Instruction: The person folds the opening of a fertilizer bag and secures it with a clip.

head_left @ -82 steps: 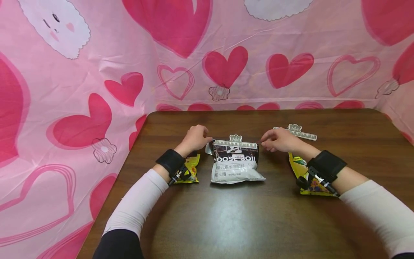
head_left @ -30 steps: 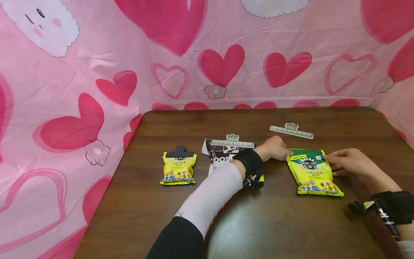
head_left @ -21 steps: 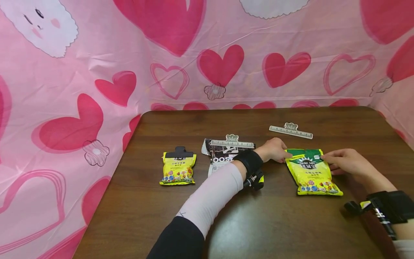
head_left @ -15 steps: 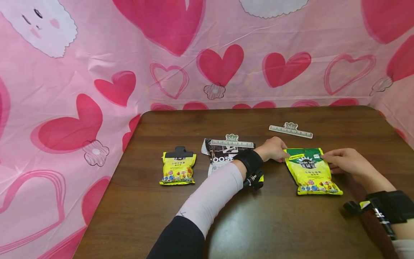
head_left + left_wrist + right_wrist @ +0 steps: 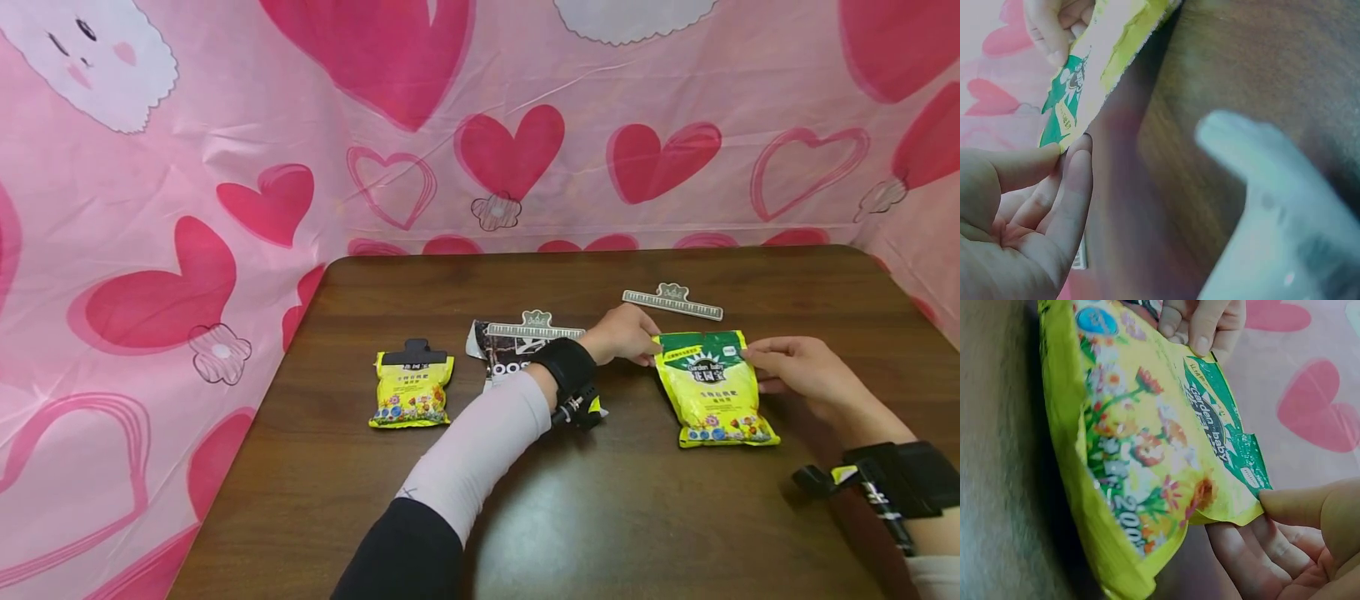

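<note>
**Both hands on the top corners of a yellow-and-green bag**

The large yellow-and-green bag point(image 5: 715, 387) lies right of centre on the dark wooden bench point(image 5: 637, 517), its green printed band toward the far side. The left hand point(image 5: 622, 333) reaches across from the left and pinches the bag's upper left corner between thumb and fingertips; in the left wrist view that grip is closed on the bag's edge, fingers point(image 5: 1072, 187) curled against it. The right hand point(image 5: 795, 371) holds the upper right corner, thumb on top and fingers underneath, a grip that shows plainly in the right wrist view, where the bag's top edge is lifted off the bench while its lower end lies near the surface.

The left forearm, in a white sleeve point(image 5: 480, 450) with a black wrist strap, crosses over the silver-and-black bag point(image 5: 517, 362) in the middle and hides most of its lower half. That bag carries a pale ruler-marked clip point(image 5: 535, 327) across its top. A second pale clip point(image 5: 672, 302) of the same kind lies loose on the bench just beyond the held bag, apart from both hands. At the left stands a small yellow bag point(image 5: 412, 389), closed with a black clip point(image 5: 415, 354), well apart from the hands. A pink cloth with red hearts point(image 5: 510, 150) hangs behind and to the sides of the bench.
</note>
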